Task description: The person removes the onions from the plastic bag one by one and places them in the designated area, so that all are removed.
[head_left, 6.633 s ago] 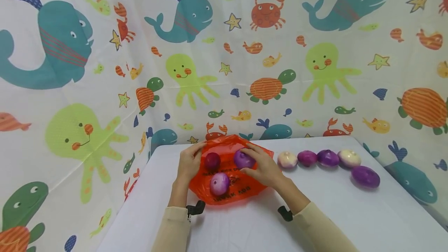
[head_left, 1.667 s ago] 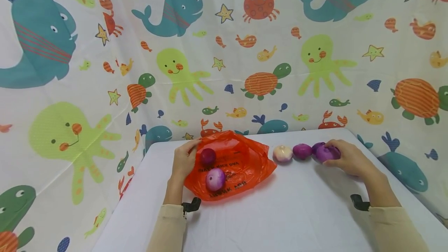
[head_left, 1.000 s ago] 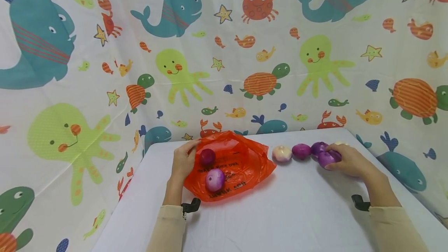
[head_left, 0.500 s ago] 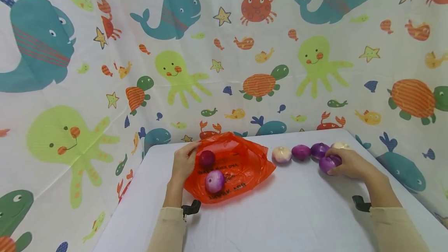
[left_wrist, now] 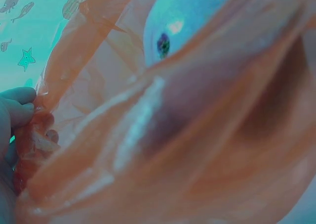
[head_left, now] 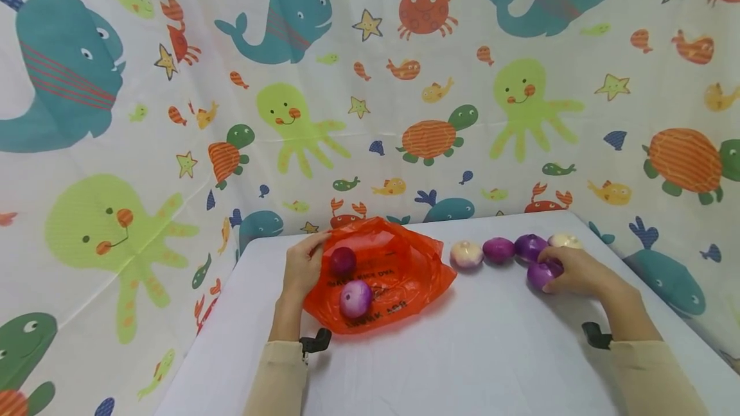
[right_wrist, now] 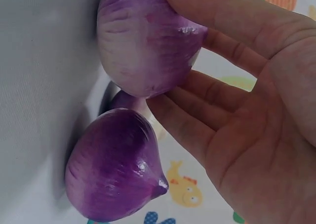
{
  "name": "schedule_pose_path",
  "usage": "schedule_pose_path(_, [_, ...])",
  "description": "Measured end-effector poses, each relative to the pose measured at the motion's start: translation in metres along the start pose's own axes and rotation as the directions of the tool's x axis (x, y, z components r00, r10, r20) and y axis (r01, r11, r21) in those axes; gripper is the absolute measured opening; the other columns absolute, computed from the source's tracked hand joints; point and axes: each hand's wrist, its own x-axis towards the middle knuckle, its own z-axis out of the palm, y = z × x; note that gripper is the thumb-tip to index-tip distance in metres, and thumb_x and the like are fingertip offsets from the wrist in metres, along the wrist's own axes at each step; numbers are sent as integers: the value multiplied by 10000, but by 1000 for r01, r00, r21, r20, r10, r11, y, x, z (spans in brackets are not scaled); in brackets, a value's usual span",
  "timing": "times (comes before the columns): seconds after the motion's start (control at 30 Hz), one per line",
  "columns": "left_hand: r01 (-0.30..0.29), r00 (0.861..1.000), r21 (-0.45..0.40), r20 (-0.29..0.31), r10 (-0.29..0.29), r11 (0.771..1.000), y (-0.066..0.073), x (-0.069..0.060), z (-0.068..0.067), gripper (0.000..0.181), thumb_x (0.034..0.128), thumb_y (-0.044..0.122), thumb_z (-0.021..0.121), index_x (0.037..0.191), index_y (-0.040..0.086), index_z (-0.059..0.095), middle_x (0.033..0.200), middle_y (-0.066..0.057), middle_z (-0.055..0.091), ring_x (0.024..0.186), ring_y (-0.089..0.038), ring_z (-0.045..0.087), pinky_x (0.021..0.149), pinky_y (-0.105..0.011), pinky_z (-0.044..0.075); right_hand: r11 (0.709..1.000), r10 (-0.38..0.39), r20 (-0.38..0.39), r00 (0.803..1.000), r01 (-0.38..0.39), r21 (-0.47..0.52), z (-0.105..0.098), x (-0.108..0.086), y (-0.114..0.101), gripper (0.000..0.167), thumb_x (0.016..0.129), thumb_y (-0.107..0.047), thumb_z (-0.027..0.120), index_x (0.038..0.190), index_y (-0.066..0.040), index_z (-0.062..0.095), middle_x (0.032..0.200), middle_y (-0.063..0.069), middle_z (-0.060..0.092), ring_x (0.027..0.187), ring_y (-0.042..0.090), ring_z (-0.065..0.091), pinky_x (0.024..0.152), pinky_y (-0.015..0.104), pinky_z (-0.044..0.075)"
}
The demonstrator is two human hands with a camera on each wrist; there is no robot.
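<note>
My right hand [head_left: 578, 270] grips a purple onion [head_left: 542, 276] at the table surface, just in front of a row of onions. In the right wrist view, my thumb and fingers are around this onion [right_wrist: 148, 41], and a pointed purple onion [right_wrist: 116, 164] sits close by. Far to the left, my left hand [head_left: 303, 266] pinches the edge of a red plastic bag [head_left: 405, 275] with printed lettering. On the bag lie a dark red onion [head_left: 343, 262] and a pale purple onion [head_left: 355, 298]. Bag film [left_wrist: 222, 159] fills most of the left wrist view.
Along the back right of the white table [head_left: 451, 364] stand a white onion [head_left: 466, 254], a magenta onion [head_left: 498, 250], a dark purple onion [head_left: 530, 248] and another white onion [head_left: 565, 241]. A patterned curtain [head_left: 370, 133] hangs behind and at the left.
My right hand has carried the purple onion from the bag rightward to the row, then slightly nearer and lower. Two onions stay on the bag. My left hand keeps its hold on the bag's edge.
</note>
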Motion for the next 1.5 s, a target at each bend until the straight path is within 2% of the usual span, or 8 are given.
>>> schedule_pose_path(0.17, [-12, 1000, 20, -13, 13, 1000, -1, 2, 1, 291, 1052, 77, 596, 1296, 129, 746, 1319, -78, 733, 1272, -313, 677, 1036, -464, 554, 1000, 10, 0, 1000, -10, 7, -1, 1, 0, 596, 784, -233, 912, 1277, -26, 650, 1285, 284, 634, 1187, 495, 558, 954, 708, 525])
schedule_pose_path(0.47, [3, 1000, 14, -6, -3, 1000, -1, 1, 1, 285, 1053, 88, 598, 1297, 118, 744, 1322, -73, 732, 1282, -303, 672, 1037, -462, 556, 999, 43, -9, 999, -43, 13, -2, 0, -1, 613, 773, -211, 919, 1279, -5, 641, 1306, 308, 611, 1190, 509, 534, 963, 733, 500])
schedule_pose_path(0.63, [5, 1000, 5, 2, -5, 1000, -1, 0, 1, 284, 1053, 82, 595, 1301, 83, 734, 1330, -89, 726, 1287, -319, 667, 1031, -473, 559, 999, 31, -14, 999, -30, 10, -4, -1, -2, 607, 777, -197, 915, 1275, 12, 640, 1293, 311, 620, 1187, 510, 542, 976, 735, 489])
schedule_pose_path(0.97, [-2, 1000, 12, 1, 2, 1000, -1, 1, 0, 289, 1056, 96, 595, 1305, 122, 739, 1326, -75, 730, 1287, -303, 669, 1042, -460, 554, 1000, 15, -49, 999, -16, -16, -6, -4, -4, 642, 809, -224, 892, 1329, 39, 622, 1365, 334, 596, 1268, 551, 505, 1021, 746, 450])
schedule_pose_path(1.1, [-3, 1000, 14, 6, 3, 1000, 0, 2, -1, 287, 1056, 101, 597, 1306, 118, 738, 1327, -80, 729, 1292, -302, 665, 1042, -458, 555, 1000, -17, -80, 997, 16, -20, -5, -1, -10, 626, 836, -236, 876, 1332, 47, 620, 1321, 312, 628, 1241, 527, 539, 1017, 725, 470])
schedule_pose_path(1.23, [4, 1000, 10, 2, -4, 1000, 1, 2, -2, 288, 1049, 83, 604, 1302, 109, 739, 1327, -87, 728, 1290, -314, 665, 1036, -471, 556, 997, -76, -119, 990, 80, 23, -3, 3, -26, 626, 889, -287, 833, 1379, 23, 598, 1348, 288, 634, 1267, 519, 558, 1026, 715, 480])
schedule_pose_path(1.37, [6, 1000, -1, 2, -6, 1000, 1, 2, -2, 290, 1050, 73, 599, 1306, 92, 733, 1334, -99, 723, 1292, -324, 662, 1037, -483, 554, 986, -151, -173, 973, 160, 40, 1, 8, -42, 621, 928, -300, 796, 1424, -2, 568, 1429, 283, 593, 1339, 530, 523, 1065, 723, 443])
schedule_pose_path(1.5, [6, 1000, -9, 8, -6, 1000, 1, 2, -1, 290, 1052, 82, 598, 1308, 99, 733, 1339, -93, 721, 1296, -315, 661, 1039, -474, 554, 979, -190, -229, 955, 202, 33, 6, 11, -52, 625, 938, -272, 788, 1454, -19, 543, 1477, 281, 553, 1391, 531, 470, 1111, 730, 389])
